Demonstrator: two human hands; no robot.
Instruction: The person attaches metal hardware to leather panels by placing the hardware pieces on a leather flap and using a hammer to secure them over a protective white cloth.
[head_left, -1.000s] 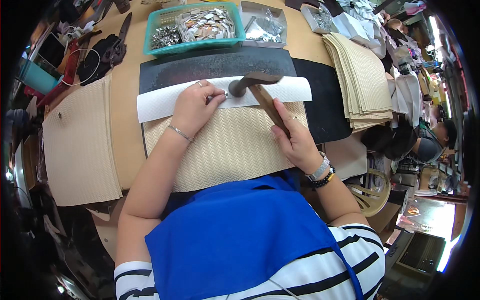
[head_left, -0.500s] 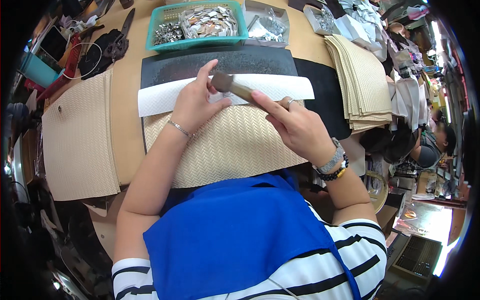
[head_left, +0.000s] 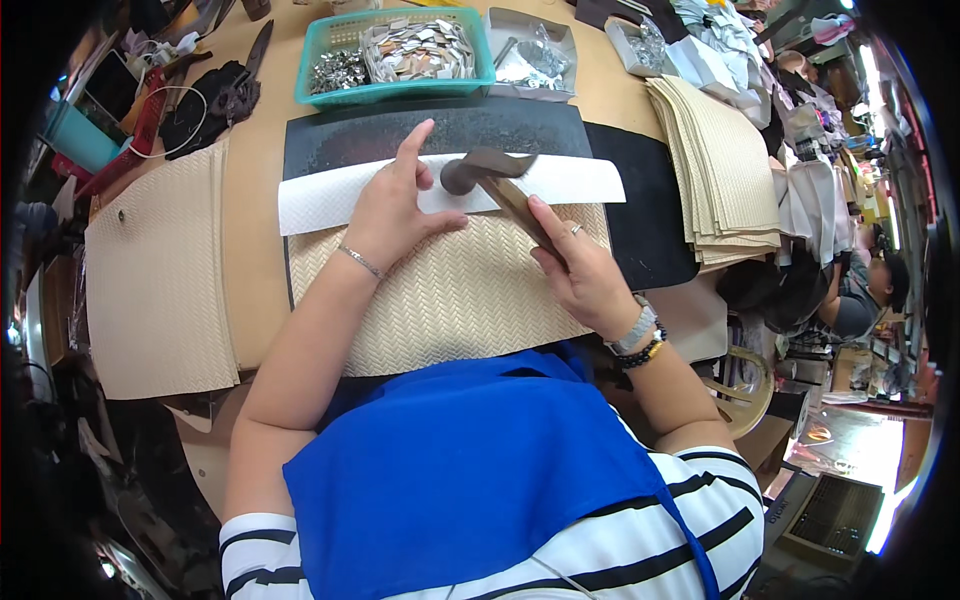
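Observation:
My left hand (head_left: 395, 210) rests at the white textured strip (head_left: 575, 180) with index finger raised and thumb out, holding nothing visible. My right hand (head_left: 582, 275) grips a wooden-handled hammer (head_left: 480, 170); its dark head is low over the strip, right of my left fingers, hiding whatever is under it. The strip lies across the top of a cream woven-pattern sheet (head_left: 460, 300), both on a dark, worn board (head_left: 520, 125).
Beyond are a teal basket (head_left: 395, 92) of metal bits and small tags, and a grey box (head_left: 530, 60) of hardware. Cream sheets (head_left: 155, 280) lie left, more (head_left: 715, 160) right, beside a black mat (head_left: 650, 210). Another person (head_left: 850, 295) is at far right.
My left fingers have opened from a pinch on a small silver piece, the index lifting. My right hand has swung the hammer, whose head now sits slightly left of where it was.

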